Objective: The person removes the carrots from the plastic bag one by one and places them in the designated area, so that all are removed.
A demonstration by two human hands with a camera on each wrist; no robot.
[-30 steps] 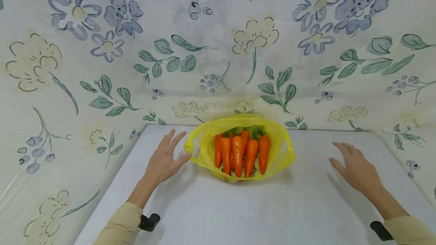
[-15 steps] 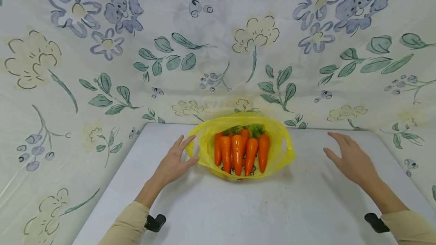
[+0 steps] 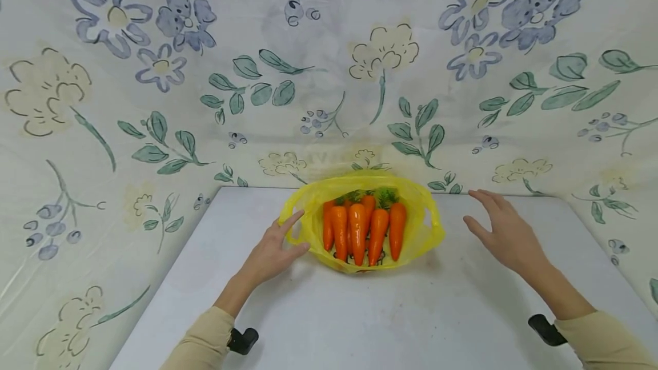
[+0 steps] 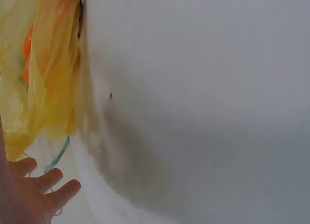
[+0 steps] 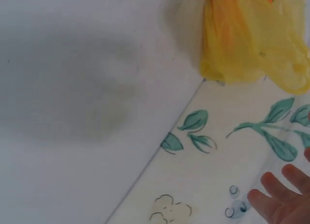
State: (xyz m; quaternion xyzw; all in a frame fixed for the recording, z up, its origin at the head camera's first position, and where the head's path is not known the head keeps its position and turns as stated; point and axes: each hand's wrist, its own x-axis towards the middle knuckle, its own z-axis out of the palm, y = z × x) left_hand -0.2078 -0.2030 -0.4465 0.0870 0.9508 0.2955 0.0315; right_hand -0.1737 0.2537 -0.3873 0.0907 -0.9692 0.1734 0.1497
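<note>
A yellow plastic bag (image 3: 421, 241) stands with its mouth spread wide at the back of the white table. Inside it lie several orange carrots (image 3: 358, 233) with green leafy tops (image 3: 385, 197). My left hand (image 3: 272, 253) is at the bag's left handle, thumb and fingers spread apart and overlapping the bag's edge in the head view. In the left wrist view, the fingertips (image 4: 71, 187) are extended just below the bag's side. To the right of the bag, my right hand (image 3: 506, 236) hovers apart from it with loosely extended fingers, holding nothing.
The white table (image 3: 370, 324) ends at a back edge close behind the bag. A floral-patterned sheet (image 3: 329, 90) rises behind and at both sides. Black wrist cameras (image 3: 243, 340) are strapped at both sleeves.
My left hand has moved right to the bag's left handle. My right hand has moved left, closer to the bag. The bag and carrots stay in place.
</note>
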